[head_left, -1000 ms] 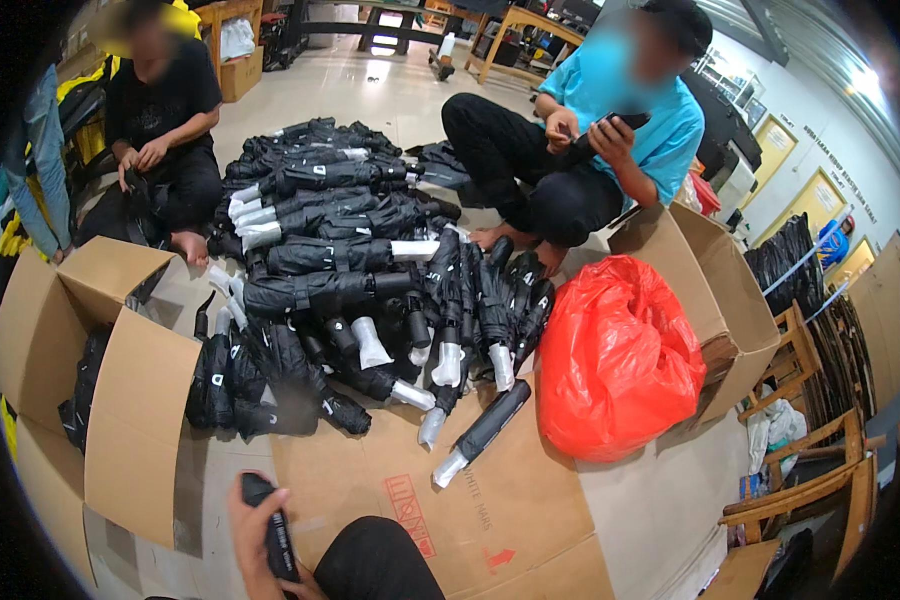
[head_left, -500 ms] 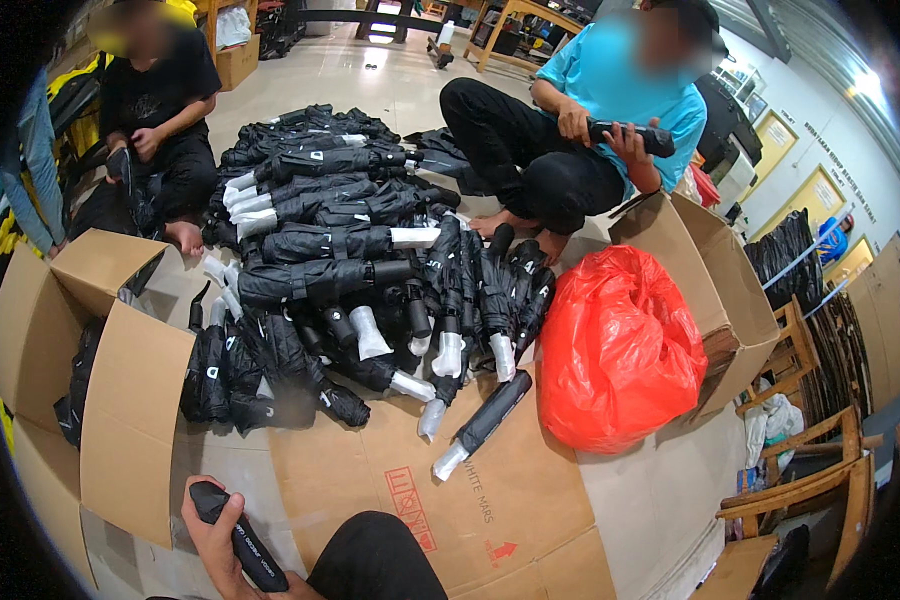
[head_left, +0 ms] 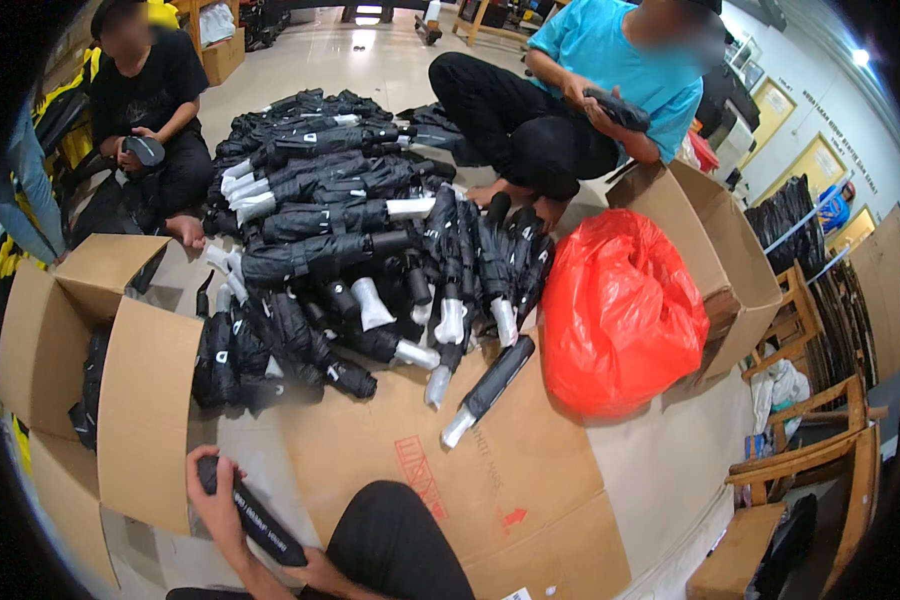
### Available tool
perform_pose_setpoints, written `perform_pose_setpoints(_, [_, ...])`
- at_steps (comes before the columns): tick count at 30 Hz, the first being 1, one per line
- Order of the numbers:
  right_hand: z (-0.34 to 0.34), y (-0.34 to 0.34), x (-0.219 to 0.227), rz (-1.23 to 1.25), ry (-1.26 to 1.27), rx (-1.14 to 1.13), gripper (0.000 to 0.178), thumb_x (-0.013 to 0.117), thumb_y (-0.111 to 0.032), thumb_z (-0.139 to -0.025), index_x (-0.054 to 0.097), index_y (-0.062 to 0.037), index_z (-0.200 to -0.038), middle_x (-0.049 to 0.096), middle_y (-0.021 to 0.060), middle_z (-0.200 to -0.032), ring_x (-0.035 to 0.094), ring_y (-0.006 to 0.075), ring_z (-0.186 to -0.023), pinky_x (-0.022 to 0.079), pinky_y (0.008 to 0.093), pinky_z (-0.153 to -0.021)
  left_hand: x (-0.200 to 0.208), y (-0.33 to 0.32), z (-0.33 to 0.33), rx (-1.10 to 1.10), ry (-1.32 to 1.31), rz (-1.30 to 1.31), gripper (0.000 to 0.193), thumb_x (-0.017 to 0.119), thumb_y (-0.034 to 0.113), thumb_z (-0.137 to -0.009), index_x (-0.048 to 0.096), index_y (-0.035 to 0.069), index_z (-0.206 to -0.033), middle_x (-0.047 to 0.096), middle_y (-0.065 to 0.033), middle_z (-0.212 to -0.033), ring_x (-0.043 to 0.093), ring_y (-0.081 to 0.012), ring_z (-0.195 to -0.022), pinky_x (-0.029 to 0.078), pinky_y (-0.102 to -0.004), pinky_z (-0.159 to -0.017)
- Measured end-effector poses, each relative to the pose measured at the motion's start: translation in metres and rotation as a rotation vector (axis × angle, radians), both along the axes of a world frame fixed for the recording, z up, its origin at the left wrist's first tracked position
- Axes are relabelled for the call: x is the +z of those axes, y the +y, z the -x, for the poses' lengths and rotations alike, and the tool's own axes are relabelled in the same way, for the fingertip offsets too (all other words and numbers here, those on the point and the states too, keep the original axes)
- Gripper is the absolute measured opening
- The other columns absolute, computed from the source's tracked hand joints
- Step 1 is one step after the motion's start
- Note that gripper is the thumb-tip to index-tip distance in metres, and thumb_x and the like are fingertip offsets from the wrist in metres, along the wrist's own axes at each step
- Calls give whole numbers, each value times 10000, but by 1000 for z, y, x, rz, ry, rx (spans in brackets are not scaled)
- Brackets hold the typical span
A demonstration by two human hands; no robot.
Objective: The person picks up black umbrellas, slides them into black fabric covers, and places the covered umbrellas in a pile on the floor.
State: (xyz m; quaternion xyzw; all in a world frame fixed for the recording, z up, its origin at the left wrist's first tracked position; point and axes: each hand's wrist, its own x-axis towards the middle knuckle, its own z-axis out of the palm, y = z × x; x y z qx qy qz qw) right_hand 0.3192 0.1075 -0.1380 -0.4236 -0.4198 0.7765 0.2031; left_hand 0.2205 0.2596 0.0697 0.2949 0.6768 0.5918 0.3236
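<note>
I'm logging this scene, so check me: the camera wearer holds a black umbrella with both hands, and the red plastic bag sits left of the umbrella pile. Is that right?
Not quite. In the head view, the red plastic bag sits right of the umbrella pile, not left. The rest stands: the wearer's left hand and right hand hold a black umbrella.

Heap of folded umbrellas (head_left: 320,250) on the floor (head_left: 310,50), cardboard sheet (head_left: 540,490) at its five o'clock, single umbrella (head_left: 495,380) lying on that, carton (head_left: 150,400) at eight, plastic bag (head_left: 625,315) at three, second carton (head_left: 705,240) beyond, co-worker (head_left: 150,95) at ten, another co-worker (head_left: 610,60) at two
</note>
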Motion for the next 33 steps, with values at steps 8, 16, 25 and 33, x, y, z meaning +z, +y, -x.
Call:
perform_pose_setpoints(8, [-25, 32, 81, -311, -275, -215, 432, 863, -291, -712, 738, 35, -966, 743, 107, -806, 700, 193, -734, 561, 387, -695, 59, -25, -12, 110, -124, -264, 361, 748, 159, -893, 608, 66, -1213, 656, -59, -901, 653, -151, -802, 550, -302, -745])
perform_pose_setpoints(16, [-11, 65, 225, -732, -242, -102, 184, 767, -161, -756, 642, -31, -721, 595, 138, -553, 569, 292, -437, 419, 364, -447, 107, -80, 8, 116, -306, -292, 280, 786, 34, -719, 609, -8, -931, 642, -86, -776, 647, -180, -664, 530, -304, -635])
perform_pose_setpoints(25, [19, 70, 295, -1112, -395, -144, 271, 738, -203, -730, 683, 56, -788, 631, 205, -598, 683, 282, -585, 530, 459, -615, 160, -92, 47, 29, -321, -439, 431, 755, 80, -762, 539, 11, -1129, 642, -94, -820, 646, -187, -701, 542, -317, -641])
perform_pose_setpoints(33, [-8, 41, 336, 200, 400, 478, 232, 677, -90, -797, 495, -61, -656, 429, -17, -466, 367, 77, -354, 260, 239, -379, 198, -112, 69, -267, -544, -661, 624, 754, 178, -769, 483, 0, -1302, 670, -120, -922, 696, -219, -797, 596, -359, -780])
